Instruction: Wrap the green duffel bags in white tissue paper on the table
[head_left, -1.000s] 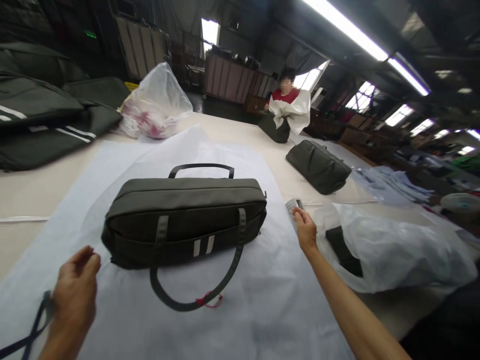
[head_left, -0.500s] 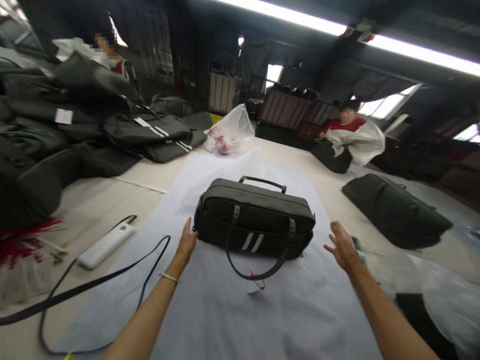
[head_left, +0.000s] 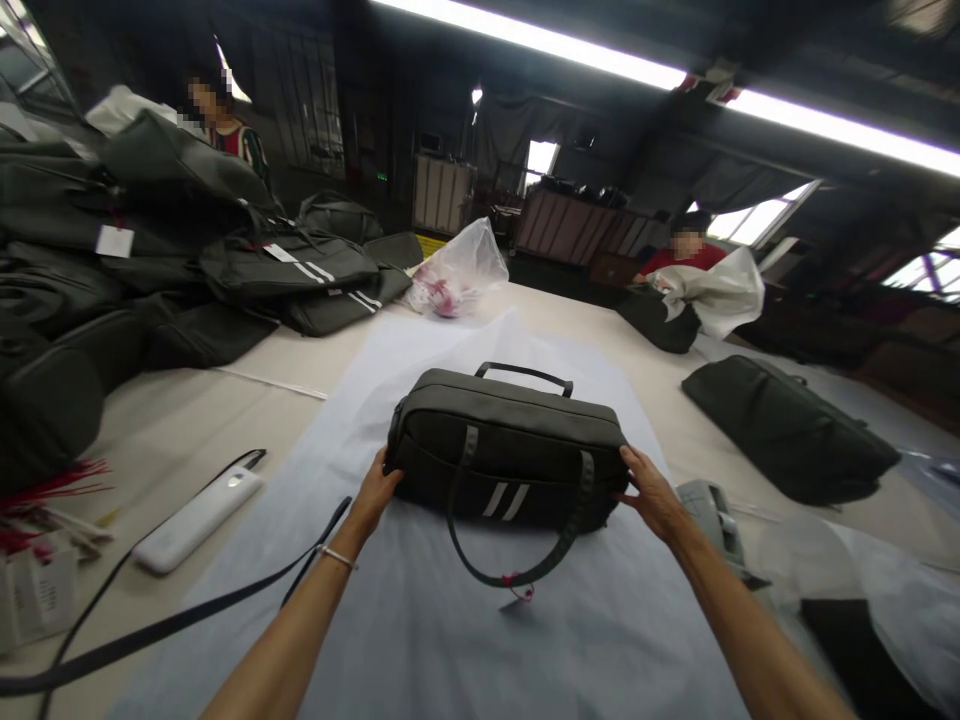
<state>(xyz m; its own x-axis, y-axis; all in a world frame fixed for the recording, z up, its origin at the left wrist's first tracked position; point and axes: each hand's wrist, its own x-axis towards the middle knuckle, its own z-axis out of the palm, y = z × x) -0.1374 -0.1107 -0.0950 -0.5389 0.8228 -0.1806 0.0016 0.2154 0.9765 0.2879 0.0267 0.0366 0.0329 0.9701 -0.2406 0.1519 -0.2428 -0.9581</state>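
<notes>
A dark duffel bag (head_left: 517,420) with two white stripes lies on a white sheet (head_left: 405,620) in front of me. My left hand (head_left: 377,490) grips its left end, the fingers partly hidden behind the bag. At the opposite end, my right hand (head_left: 649,490) has its thumb and fingers closed on the bag's side. One carry handle hangs down over the front, with a hang tag (head_left: 517,597) on a red string tied to it. The other handle stands up behind. Beside my left forearm runs a dark strap (head_left: 187,610).
Dark bags (head_left: 300,270) are piled at the left, and another dark bag (head_left: 787,430) lies at the right. A white power bank (head_left: 199,520) with a cable sits near paper tags (head_left: 41,590). A tape dispenser (head_left: 709,520) is by my right arm. Two people work farther back.
My right hand has moved left from beside the bag and now holds its right end. My left hand has closed in on the left end.
</notes>
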